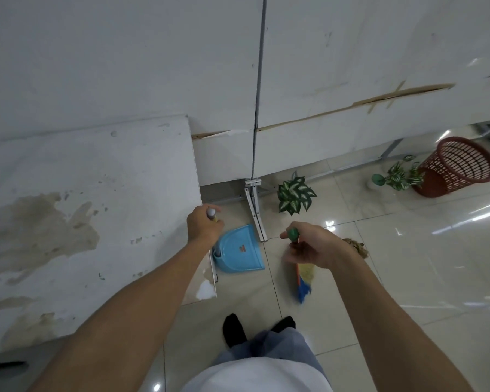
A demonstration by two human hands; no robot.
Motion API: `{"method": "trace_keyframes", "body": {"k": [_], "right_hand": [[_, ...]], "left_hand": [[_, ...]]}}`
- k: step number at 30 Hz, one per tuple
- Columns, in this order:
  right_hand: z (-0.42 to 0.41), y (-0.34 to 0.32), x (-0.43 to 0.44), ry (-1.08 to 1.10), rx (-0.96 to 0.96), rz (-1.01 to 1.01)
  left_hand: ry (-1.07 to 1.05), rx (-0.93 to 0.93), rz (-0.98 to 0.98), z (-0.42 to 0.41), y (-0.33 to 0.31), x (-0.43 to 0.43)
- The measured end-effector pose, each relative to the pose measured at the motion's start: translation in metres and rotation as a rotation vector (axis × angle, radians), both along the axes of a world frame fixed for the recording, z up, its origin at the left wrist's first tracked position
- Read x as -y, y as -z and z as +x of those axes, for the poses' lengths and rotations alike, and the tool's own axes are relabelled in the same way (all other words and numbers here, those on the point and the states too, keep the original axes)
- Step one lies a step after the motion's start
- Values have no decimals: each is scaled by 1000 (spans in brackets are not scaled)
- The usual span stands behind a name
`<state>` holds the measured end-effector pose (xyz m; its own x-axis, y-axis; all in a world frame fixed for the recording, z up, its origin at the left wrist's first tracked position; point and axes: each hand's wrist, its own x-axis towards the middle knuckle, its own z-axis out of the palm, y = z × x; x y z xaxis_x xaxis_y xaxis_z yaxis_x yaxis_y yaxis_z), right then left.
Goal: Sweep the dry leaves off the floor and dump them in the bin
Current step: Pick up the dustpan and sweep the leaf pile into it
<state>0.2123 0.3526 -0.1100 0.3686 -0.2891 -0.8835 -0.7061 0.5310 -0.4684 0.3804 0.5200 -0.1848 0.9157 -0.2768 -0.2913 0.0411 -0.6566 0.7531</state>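
My left hand (203,227) grips the top of the upright handle of a blue dustpan (239,250), which rests on the tiled floor beside the table. My right hand (313,244) holds the green-tipped handle of a broom (304,280) whose yellow and blue bristles touch the floor just right of the dustpan. A small pile of dry brown leaves (356,247) lies on the tiles past my right wrist, partly hidden by it. A red mesh bin (454,168) stands at the far right near the wall.
A stained white table (82,207) fills the left side. White partition panels with a metal foot bracket (255,216) stand ahead. Two small leafy plants (294,195) (399,175) sit on the floor, one next to the bin. My feet in black socks (234,329) are below.
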Motion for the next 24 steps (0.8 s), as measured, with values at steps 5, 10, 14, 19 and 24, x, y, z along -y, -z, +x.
{"method": "trace_keyframes", "body": {"k": [5, 10, 14, 19, 24], "right_hand": [[-4, 4, 4, -14, -37, -11], [-20, 6, 10, -61, -99, 27], [-38, 15, 18, -30, -142, 66], [-59, 26, 14, 42, -234, -7], [-88, 32, 9, -104, -350, -76]], "left_hand": [[175, -3, 13, -14, 2, 2], [215, -19, -85, -43, -3, 2], [177, 26, -132, -59, -9, -6], [213, 15, -155, -82, -23, -4], [253, 57, -141, -111, -33, 1]]}}
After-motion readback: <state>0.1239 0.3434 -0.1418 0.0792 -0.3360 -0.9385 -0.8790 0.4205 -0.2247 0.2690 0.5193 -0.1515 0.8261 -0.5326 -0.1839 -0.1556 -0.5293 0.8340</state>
